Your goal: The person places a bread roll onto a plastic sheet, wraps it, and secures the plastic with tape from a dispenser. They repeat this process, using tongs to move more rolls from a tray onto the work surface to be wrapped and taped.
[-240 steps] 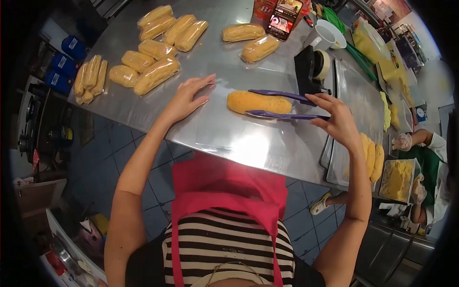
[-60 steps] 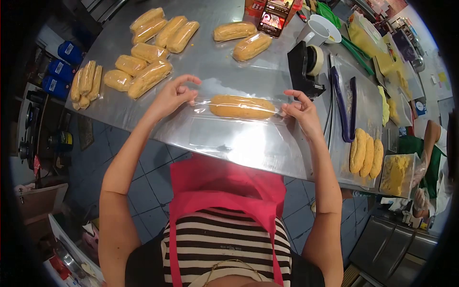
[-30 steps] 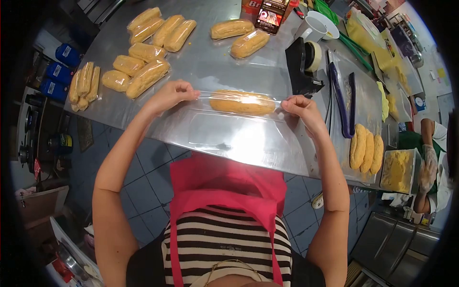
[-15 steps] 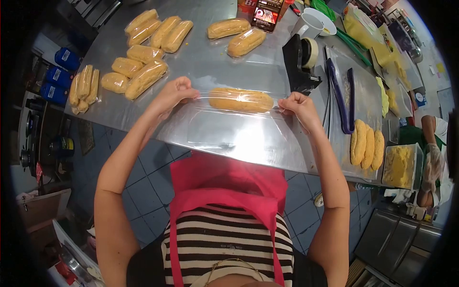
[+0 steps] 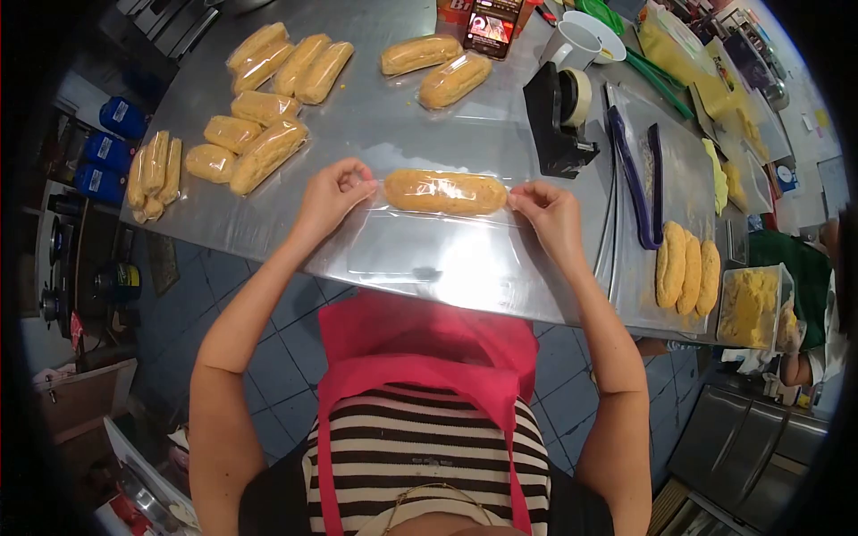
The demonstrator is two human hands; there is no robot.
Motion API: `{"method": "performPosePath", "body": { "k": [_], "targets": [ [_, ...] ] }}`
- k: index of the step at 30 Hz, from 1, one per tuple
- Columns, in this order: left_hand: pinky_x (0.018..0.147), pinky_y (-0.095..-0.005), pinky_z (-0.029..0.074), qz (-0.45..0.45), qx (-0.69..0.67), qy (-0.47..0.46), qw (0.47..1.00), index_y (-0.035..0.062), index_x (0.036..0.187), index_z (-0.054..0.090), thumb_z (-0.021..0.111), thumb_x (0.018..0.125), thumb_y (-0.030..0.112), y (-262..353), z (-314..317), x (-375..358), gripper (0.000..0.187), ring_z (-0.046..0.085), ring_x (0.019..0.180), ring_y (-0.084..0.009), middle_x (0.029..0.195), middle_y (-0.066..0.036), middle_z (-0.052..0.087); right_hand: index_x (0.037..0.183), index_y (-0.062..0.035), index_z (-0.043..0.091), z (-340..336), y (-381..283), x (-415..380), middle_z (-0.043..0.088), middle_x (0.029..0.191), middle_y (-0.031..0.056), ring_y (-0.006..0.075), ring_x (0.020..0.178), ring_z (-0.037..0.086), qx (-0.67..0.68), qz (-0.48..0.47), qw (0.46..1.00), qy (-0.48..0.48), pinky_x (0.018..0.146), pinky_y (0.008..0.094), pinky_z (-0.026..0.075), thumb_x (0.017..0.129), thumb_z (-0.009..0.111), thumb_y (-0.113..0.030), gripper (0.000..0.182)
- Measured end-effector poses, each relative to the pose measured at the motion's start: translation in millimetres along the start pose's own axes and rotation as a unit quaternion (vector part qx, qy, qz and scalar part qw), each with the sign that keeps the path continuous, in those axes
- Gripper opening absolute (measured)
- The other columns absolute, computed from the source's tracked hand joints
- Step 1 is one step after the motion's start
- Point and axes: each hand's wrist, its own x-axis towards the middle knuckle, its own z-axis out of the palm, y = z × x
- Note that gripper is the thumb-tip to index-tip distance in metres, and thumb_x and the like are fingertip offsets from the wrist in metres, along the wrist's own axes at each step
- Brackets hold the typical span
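A long golden bread roll [image 5: 445,191] lies across the steel table [image 5: 402,134] on a clear plastic sheet [image 5: 429,255], with the film folded over it. My left hand [image 5: 329,195] pinches the film at the roll's left end. My right hand [image 5: 550,210] pinches the film at the right end. Both hands rest close to the table surface.
Several wrapped rolls [image 5: 259,116] lie at the far left, two more [image 5: 433,67] at the back. A black tape dispenser [image 5: 559,116] and purple tongs [image 5: 636,183] on a tray sit right, beside three bare rolls [image 5: 686,272]. A gloved co-worker [image 5: 804,313] stands at the far right.
The tongs that held the roll now lie on the tray. Both hands took the film's ends, lifted it over the roll, and have now lowered it tight against the roll.
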Motion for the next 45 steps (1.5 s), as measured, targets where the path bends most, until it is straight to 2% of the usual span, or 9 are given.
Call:
{"method": "performPosePath", "body": {
  "k": [6,9,12,21,27,30,36,42,45],
  "targets": [
    [0.056,-0.0304,0.039,0.093,0.164,0.072,0.979,0.0033,0.081,0.066,0.066,0.076,0.018,17,10,-10,0.016,0.049,0.06,-0.0162,0.069,-0.006,0.05,0.082,0.0011,0.068,7,-12,-8,0.061,0.07,0.0138,0.0245,0.065,0.06,-0.074,-0.077,0.993,0.052,0.062,0.0328,0.045,0.076,0.065,-0.007,0.011],
    [0.057,-0.0319,0.039,0.082,0.171,0.051,0.98,0.0038,0.08,0.066,0.066,0.076,0.018,19,9,-8,0.015,0.048,0.061,-0.0188,0.067,-0.006,0.046,0.086,0.0004,0.069,10,-2,-8,0.059,0.072,0.0087,0.0167,0.065,0.057,-0.118,-0.135,0.982,0.057,0.061,0.0263,0.044,0.077,0.067,-0.005,0.011],
    [0.056,-0.0326,0.038,0.099,0.185,0.047,0.977,0.0036,0.079,0.066,0.065,0.076,0.018,19,8,-6,0.015,0.048,0.06,-0.0194,0.067,-0.007,0.047,0.084,0.0002,0.068,11,-4,-6,0.056,0.071,0.0102,0.0202,0.065,0.057,-0.166,-0.202,0.962,0.085,0.061,0.0282,0.045,0.075,0.066,-0.003,0.01],
    [0.055,-0.0328,0.037,0.09,0.175,0.037,0.98,0.0041,0.079,0.066,0.065,0.076,0.019,13,7,-5,0.015,0.048,0.06,-0.0198,0.065,-0.006,0.046,0.093,-0.0014,0.065,-14,-3,10,0.063,0.085,0.015,0.0303,0.077,0.061,-0.185,-0.245,0.945,-0.113,0.069,0.0349,0.047,0.075,0.066,-0.006,0.018],
    [0.055,-0.0322,0.038,0.094,0.173,0.039,0.98,0.0041,0.08,0.066,0.065,0.076,0.019,13,7,-6,0.015,0.048,0.059,-0.0192,0.065,-0.006,0.047,0.097,-0.0007,0.065,-30,-29,0,0.066,0.094,0.0151,0.0299,0.083,0.062,-0.263,-0.248,0.909,-0.21,0.076,0.0329,0.049,0.077,0.065,-0.011,0.022],
    [0.056,-0.0318,0.039,0.091,0.166,0.041,0.981,0.004,0.081,0.066,0.066,0.076,0.019,15,8,-6,0.015,0.048,0.059,-0.0186,0.065,-0.006,0.048,0.099,-0.0015,0.065,-25,-8,5,0.066,0.089,0.0154,0.029,0.084,0.062,-0.252,-0.257,0.919,-0.163,0.074,0.0327,0.049,0.078,0.066,-0.012,0.024],
    [0.055,-0.0314,0.039,0.08,0.165,0.045,0.982,0.0038,0.082,0.066,0.066,0.077,0.018,15,9,-8,0.015,0.049,0.059,-0.0179,0.065,-0.006,0.049,0.087,-0.0001,0.06,-12,-16,6,0.064,0.079,0.0129,0.0273,0.08,0.062,-0.179,-0.105,0.977,-0.052,0.069,0.0319,0.047,0.073,0.07,-0.01,0.019],
    [0.055,-0.0309,0.04,0.091,0.162,0.043,0.982,0.0035,0.081,0.066,0.066,0.076,0.018,13,8,-7,0.016,0.05,0.059,-0.0178,0.066,-0.006,0.05,0.081,-0.0008,0.058,-7,-22,10,0.062,0.082,0.0101,0.0266,0.081,0.059,-0.347,-0.258,0.9,0.049,0.073,0.0333,0.045,0.069,0.071,-0.007,0.019],
    [0.055,-0.031,0.04,0.093,0.165,0.045,0.981,0.0033,0.081,0.066,0.066,0.076,0.018,14,8,-7,0.016,0.05,0.058,-0.0179,0.065,-0.006,0.05,0.081,-0.0005,0.058,-6,-15,18,0.062,0.089,0.0091,0.0263,0.085,0.058,-0.269,-0.371,0.888,0.026,0.076,0.0342,0.043,0.068,0.069,-0.005,0.017]
  ]
}}
